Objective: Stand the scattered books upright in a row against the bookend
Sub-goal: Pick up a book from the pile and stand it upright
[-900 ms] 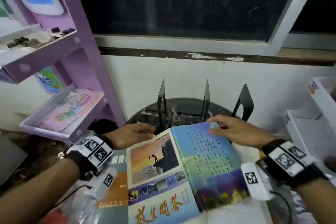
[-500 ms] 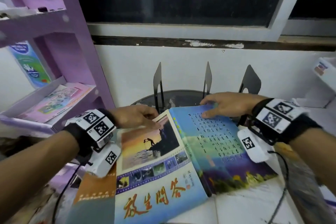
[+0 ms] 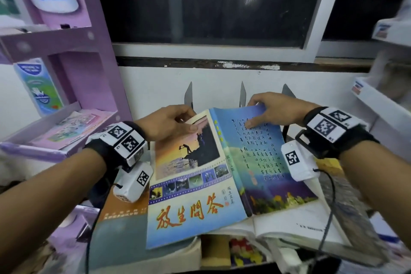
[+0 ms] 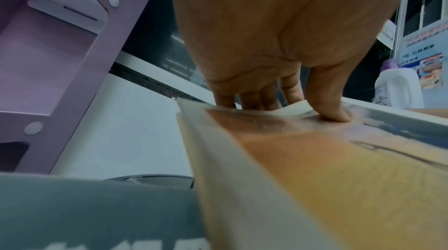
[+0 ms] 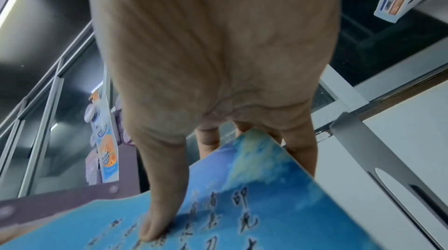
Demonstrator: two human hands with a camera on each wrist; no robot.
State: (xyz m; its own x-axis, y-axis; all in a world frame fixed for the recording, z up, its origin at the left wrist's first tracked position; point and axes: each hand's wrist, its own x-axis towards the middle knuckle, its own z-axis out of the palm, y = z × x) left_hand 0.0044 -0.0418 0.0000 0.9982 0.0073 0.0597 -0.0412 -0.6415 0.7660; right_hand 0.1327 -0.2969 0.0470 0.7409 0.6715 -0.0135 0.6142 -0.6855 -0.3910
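A blue-covered book lies spread open with its covers facing up, on top of other books. My left hand pinches the far edge of its front cover, thumb on top and fingers beneath. At the far edge of the back cover, my right hand grips the same way. That far edge is raised a little. Right behind the book stand the black bookend plates, upright against the white wall. One plate is just right of my right hand.
An orange and grey book and an open white book lie under the blue one. A purple shelf unit stands close on the left. White boxes are on the right. A cable hangs from my right wrist.
Both hands went from lying flat on the book's far end to gripping its edge, thumbs on top. The far edge has lifted towards the bookend plates.
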